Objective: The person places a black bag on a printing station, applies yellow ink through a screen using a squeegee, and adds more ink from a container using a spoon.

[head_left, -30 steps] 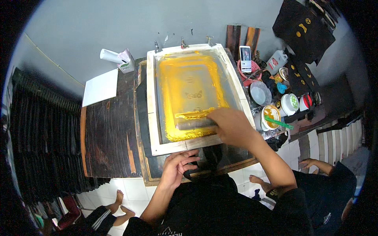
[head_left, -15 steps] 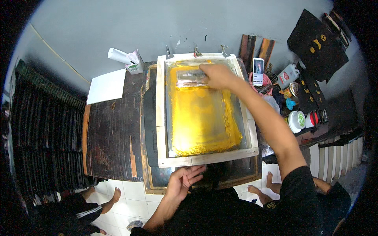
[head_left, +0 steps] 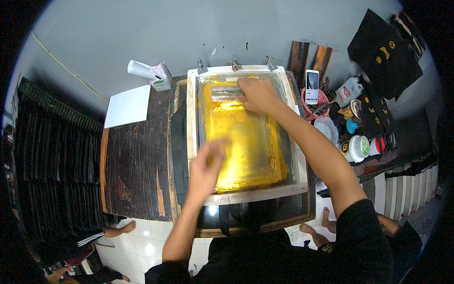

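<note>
My right hand (head_left: 257,94) is closed on the right end of a squeegee (head_left: 226,93), a shiny, pale blade lying crosswise near the far end of a screen printing frame (head_left: 265,193). Yellow ink (head_left: 236,151) covers most of the mesh inside the whitish frame, with thicker ridges along its right and near edges. Over the lower left part of the screen is my left hand (head_left: 207,165), smeared by motion. Its fingers are too blurred to read, and I cannot tell whether it touches anything.
Metal clamps (head_left: 235,64) line the frame's far edge. To the left are a dark wooden table (head_left: 137,165) and a white board (head_left: 126,106). A phone (head_left: 311,87), tubs (head_left: 355,147) and a jug (head_left: 349,91) crowd the right. Black cloths (head_left: 56,165) hang far left. Other people's feet (head_left: 309,230) show below.
My left hand has risen from below the frame's near edge to over the lower left of the screen. The right hand and squeegee stay near the far end, with a slight shift.
</note>
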`<state>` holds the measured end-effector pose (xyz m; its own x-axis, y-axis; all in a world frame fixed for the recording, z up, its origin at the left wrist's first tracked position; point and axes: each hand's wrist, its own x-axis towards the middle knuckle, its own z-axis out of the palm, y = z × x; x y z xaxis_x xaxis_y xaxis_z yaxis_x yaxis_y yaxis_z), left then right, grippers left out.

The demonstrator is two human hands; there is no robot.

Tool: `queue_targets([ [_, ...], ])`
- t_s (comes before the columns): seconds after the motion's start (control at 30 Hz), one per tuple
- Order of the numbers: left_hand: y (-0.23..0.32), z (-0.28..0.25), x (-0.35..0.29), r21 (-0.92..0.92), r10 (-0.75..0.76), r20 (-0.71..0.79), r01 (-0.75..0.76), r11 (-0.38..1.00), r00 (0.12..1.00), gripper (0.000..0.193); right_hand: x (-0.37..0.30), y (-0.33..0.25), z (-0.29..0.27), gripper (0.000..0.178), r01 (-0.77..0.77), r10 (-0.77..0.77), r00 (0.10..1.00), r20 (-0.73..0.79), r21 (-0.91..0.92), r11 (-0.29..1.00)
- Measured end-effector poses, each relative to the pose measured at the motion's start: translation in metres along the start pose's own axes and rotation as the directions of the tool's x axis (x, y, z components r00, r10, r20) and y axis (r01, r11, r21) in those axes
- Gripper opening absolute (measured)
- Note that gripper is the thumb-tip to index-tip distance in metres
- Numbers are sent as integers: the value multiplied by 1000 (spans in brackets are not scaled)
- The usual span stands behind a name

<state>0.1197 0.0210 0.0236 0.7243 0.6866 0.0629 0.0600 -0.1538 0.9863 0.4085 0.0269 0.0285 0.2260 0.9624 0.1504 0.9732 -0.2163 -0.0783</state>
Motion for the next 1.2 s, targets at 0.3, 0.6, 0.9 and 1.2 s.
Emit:
queue_targets([
  [0.3, -13, -23, 112, 612, 188, 170, -253, 749, 967, 36, -65, -33, -13, 27, 20, -20, 1000, 7, 51, 998],
  [0.6, -3, -20, 7, 598, 240, 193, -308, 740, 951, 31, -153, -78, -20, 23, 55, -62, 997, 46, 149, 987],
  [0.9, -30, -29, -93, 695, 209, 251, -326, 641, 945, 72, -237, -115, 5, 18, 196, -201, 944, -261, -48, 980],
  [1.2, -33, -62, -102, 858, 708, 99, -420, 295, 699, 115, -237, -109, -52, 35, 204, -118, 823, -555, 97, 974],
])
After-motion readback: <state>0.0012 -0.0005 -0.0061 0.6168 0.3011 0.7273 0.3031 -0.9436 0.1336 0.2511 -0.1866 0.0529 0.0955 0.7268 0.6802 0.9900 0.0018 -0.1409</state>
